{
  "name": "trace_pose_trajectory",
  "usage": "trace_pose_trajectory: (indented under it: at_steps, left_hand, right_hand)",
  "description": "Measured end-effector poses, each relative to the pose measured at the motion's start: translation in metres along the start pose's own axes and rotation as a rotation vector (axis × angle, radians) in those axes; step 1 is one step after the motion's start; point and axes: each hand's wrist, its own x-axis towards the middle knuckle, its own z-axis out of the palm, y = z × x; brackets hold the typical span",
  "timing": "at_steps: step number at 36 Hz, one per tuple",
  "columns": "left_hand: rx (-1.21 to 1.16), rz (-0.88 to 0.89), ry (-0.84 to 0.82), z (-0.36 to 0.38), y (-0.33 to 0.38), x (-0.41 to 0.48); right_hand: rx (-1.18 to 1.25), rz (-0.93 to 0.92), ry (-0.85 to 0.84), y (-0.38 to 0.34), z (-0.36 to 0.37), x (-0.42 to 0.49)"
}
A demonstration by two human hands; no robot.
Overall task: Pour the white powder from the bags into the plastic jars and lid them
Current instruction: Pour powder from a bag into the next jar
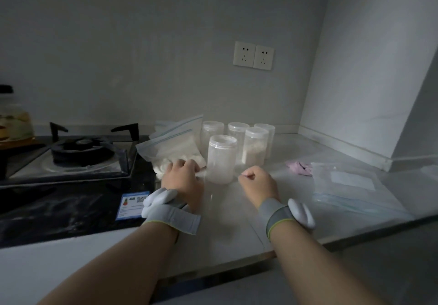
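Observation:
Several clear plastic jars stand at the back of the counter. The nearest jar [221,159] is open, with a little white powder at its bottom. A second jar [255,147] behind it is partly filled and lidded. Zip bags of white powder [175,146] lean against the jars on the left. My left hand [182,176] grips the lower corner of the front bag, just left of the nearest jar. My right hand [258,182] hovers to the right of that jar, fingers curled into a fist with nothing visible in it.
A gas stove [78,155] fills the left side, with a blue label [131,204] on its black glass. Flat empty zip bags [348,186] and a crumpled pink cloth [299,167] lie at the right. The counter's front edge [237,262] is near my wrists.

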Motion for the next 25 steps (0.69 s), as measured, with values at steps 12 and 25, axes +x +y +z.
trace_pose_trajectory:
  at_steps: [12, 25]
  left_hand:
    - [-0.238, -0.277, 0.121, 0.0, -0.01, 0.012]
    - [-0.116, -0.277, 0.032, 0.007, -0.011, 0.031]
  right_hand:
    - [-0.409, -0.269, -0.324, -0.023, 0.034, -0.007]
    - [-0.45, -0.154, -0.243, -0.028, 0.043, 0.012]
